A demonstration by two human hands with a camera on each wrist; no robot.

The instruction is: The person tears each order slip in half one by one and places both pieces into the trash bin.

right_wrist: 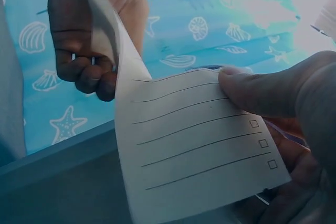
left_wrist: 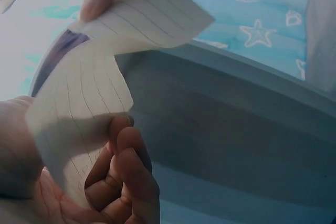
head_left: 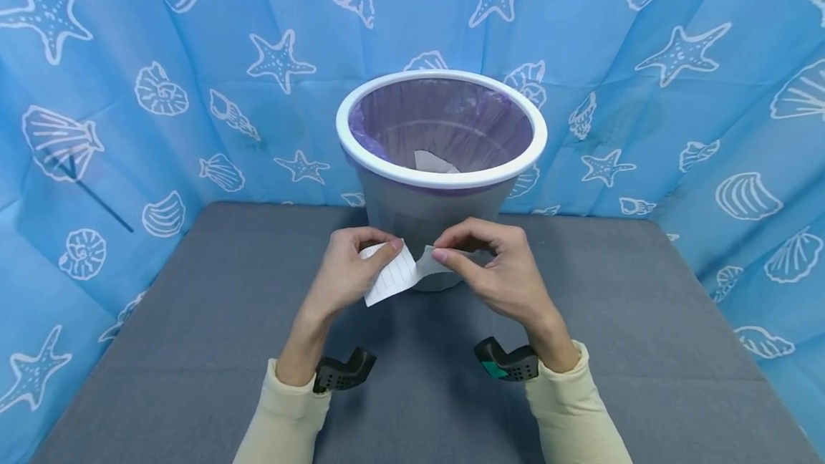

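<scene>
A lined sheet of paper (head_left: 393,278) spans both hands, in front of a bin. My left hand (head_left: 348,267) pinches one part between thumb and fingers. My right hand (head_left: 503,271) pinches the other part, which is bent and twisted where the two parts meet. In the left wrist view the paper (left_wrist: 79,98) shows a notch-like edge between its halves, perhaps a tear. Small printed boxes line one side of the paper (right_wrist: 205,145) in the right wrist view. Behind the hands stands a grey bin with a white rim (head_left: 445,179).
A purple liner (head_left: 464,117) covers the bin's inside, where a pale piece of paper (head_left: 433,162) lies. The bin stands on a grey cloth-covered table (head_left: 193,349). A blue curtain (head_left: 387,27) with shells and starfish hangs behind and at both sides.
</scene>
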